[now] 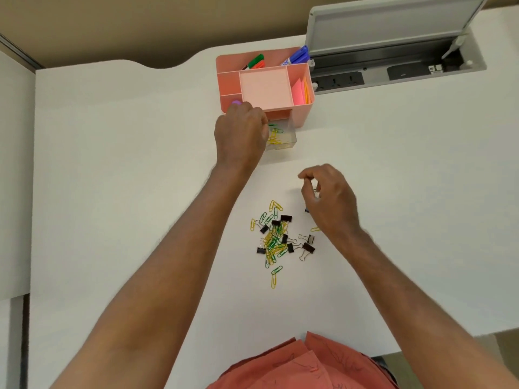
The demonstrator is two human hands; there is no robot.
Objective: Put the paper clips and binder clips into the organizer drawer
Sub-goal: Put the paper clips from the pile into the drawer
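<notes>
We see our left hand (241, 136) reaching far over the white bench (112, 164), fingers curled down at the left edge of the clear drawer (282, 136), which is pulled out toward us from the front of the pink organizer (302, 113). Whether that hand is pinching anything we cannot tell; the fingertips are hidden. A few yellow and green paper clips already lie inside the drawer.

Our right hand (328, 197) hovers just right of centre, thumb and fingers drawn together on a small black binder clip (315, 190), with part of another dark one showing below the palm.

The main heap of paper clips (273, 242), mixed with black binder clips, sits nearer to us between both forearms, with a loose linked pair (275, 276) trailing at its near end.

The organizer stands at the far side, close to the bench's curved far edge, and just left of an open cable hatch (393, 68) with its lid raised. Markers (297, 56) and sticky notes (300, 91) fill its top compartments. Wide bare bench lies left and right of the heap, and between heap and drawer.
</notes>
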